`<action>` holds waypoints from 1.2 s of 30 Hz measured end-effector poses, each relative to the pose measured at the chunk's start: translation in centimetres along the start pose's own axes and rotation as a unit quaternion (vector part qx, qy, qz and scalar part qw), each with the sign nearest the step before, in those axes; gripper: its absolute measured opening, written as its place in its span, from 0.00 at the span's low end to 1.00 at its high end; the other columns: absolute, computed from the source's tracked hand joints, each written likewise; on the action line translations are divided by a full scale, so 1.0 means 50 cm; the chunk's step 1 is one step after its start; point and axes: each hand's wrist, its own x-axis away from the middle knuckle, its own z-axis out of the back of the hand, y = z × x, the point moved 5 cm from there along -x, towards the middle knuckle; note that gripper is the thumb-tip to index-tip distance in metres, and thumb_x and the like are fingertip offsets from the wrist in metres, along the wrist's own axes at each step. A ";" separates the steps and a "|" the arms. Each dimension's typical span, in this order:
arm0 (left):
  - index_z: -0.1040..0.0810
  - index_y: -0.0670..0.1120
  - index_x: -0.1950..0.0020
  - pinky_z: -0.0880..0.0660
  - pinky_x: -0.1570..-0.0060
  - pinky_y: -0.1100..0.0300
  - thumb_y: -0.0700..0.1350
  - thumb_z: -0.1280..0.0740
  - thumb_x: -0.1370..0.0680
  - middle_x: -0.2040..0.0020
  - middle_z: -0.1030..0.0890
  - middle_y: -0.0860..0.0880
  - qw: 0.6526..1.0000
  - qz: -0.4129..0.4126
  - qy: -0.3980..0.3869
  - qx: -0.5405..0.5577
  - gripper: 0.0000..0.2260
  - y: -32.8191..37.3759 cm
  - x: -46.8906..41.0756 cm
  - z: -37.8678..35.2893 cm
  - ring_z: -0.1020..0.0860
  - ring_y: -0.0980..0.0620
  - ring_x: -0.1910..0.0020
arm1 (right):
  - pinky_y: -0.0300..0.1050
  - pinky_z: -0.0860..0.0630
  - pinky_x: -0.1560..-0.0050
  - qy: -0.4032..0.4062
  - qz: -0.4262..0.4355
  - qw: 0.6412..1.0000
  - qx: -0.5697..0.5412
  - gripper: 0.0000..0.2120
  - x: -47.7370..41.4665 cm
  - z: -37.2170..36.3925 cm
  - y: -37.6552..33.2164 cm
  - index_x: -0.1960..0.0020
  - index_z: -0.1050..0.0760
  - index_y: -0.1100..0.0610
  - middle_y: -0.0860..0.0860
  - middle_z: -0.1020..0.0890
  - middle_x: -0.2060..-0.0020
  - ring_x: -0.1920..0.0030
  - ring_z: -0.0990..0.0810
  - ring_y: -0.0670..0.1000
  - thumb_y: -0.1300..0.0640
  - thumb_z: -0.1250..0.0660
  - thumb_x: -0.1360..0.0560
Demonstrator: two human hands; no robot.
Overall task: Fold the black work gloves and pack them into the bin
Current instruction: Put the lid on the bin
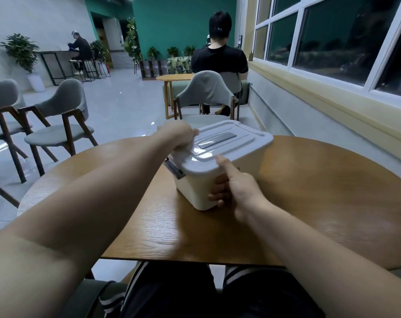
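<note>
At frame centre, on the table point(309, 191), the bin point(194, 191) lies long axis lower-left to upper-right. My L hand point(178, 134) grips the lid point(229, 143) at its left edge; my R hand point(236, 189), nearer, clasps the bin's near corner. Gloves not in view.

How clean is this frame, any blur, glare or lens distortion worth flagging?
Head view: wide-angle lens bends the window and table edge; pale glare streaks on the lid of the bin; left hand looks slightly soft, right hand sharper; lighting dim and even, no hard shadows.
</note>
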 end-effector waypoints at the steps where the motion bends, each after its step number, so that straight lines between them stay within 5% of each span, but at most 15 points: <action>1: 0.23 0.48 0.26 0.29 0.31 0.44 0.68 0.40 0.17 0.32 0.21 0.41 1.000 0.001 0.000 -0.011 0.30 0.006 -0.010 -0.003 0.25 0.37 0.33 | 0.40 0.31 0.75 -0.011 -0.009 1.000 0.000 0.31 0.004 -0.010 0.003 0.52 0.22 0.64 0.57 0.18 0.71 0.71 0.17 0.56 0.34 0.26 0.26; 6: 0.21 0.55 0.29 0.36 0.35 0.45 0.61 0.38 0.15 0.29 0.23 0.43 0.997 -0.027 0.010 -0.069 0.18 0.050 -0.015 -0.007 0.31 0.39 0.29 | 0.40 0.29 0.75 -0.043 -0.027 0.998 0.021 0.35 0.018 -0.056 0.013 0.50 0.20 0.68 0.61 0.16 0.68 0.69 0.15 0.58 0.32 0.29 0.24; 11: 0.21 0.53 0.28 0.37 0.35 0.44 0.60 0.39 0.15 0.27 0.24 0.43 0.997 -0.038 0.022 -0.066 0.20 0.079 -0.015 -0.012 0.33 0.40 0.27 | 0.44 0.27 0.69 -0.059 -0.027 0.996 0.054 0.37 0.019 -0.084 0.019 0.54 0.19 0.66 0.60 0.15 0.68 0.68 0.14 0.58 0.28 0.33 0.24; 17: 0.20 0.55 0.27 0.34 0.30 0.43 0.66 0.42 0.16 0.27 0.23 0.44 0.997 -0.058 0.020 -0.047 0.24 0.104 -0.022 -0.017 0.31 0.39 0.26 | 0.42 0.25 0.66 -0.087 -0.027 0.992 0.093 0.45 0.020 -0.123 0.026 0.47 0.17 0.69 0.59 0.14 0.65 0.65 0.13 0.56 0.24 0.42 0.22; 26: 0.21 0.55 0.27 0.26 0.37 0.49 0.60 0.44 0.13 0.32 0.19 0.46 0.990 -0.139 -0.008 0.028 0.20 0.101 0.018 -0.009 0.24 0.42 0.35 | 0.45 0.21 0.64 -0.151 -0.037 0.981 0.119 0.52 0.018 -0.140 0.032 0.45 0.18 0.70 0.62 0.14 0.62 0.63 0.13 0.61 0.20 0.48 0.24; 29: 0.22 0.50 0.27 0.25 0.46 0.53 0.59 0.41 0.13 0.33 0.19 0.47 0.980 -0.176 -0.023 0.094 0.20 0.101 0.051 0.014 0.22 0.46 0.38 | 0.47 0.19 0.62 -0.211 -0.045 0.962 0.164 0.54 0.030 -0.128 0.016 0.45 0.18 0.71 0.65 0.13 0.57 0.59 0.12 0.63 0.19 0.51 0.24; 33: 0.22 0.48 0.27 0.23 0.37 0.51 0.58 0.38 0.14 0.32 0.19 0.47 0.960 -0.198 0.011 0.197 0.20 0.072 0.092 0.070 0.21 0.47 0.37 | 0.45 0.21 0.66 -0.223 0.045 0.946 0.230 0.39 0.050 -0.097 -0.051 0.45 0.19 0.71 0.66 0.13 0.57 0.62 0.13 0.60 0.33 0.44 0.16; 36: 0.21 0.50 0.28 0.23 0.49 0.57 0.58 0.35 0.15 0.35 0.19 0.50 0.935 -0.173 0.012 0.311 0.19 0.021 0.115 0.094 0.21 0.50 0.38 | 0.47 0.20 0.64 -0.201 0.148 0.937 0.244 0.22 0.058 -0.063 -0.129 0.45 0.19 0.66 0.62 0.12 0.58 0.61 0.13 0.61 0.47 0.38 0.13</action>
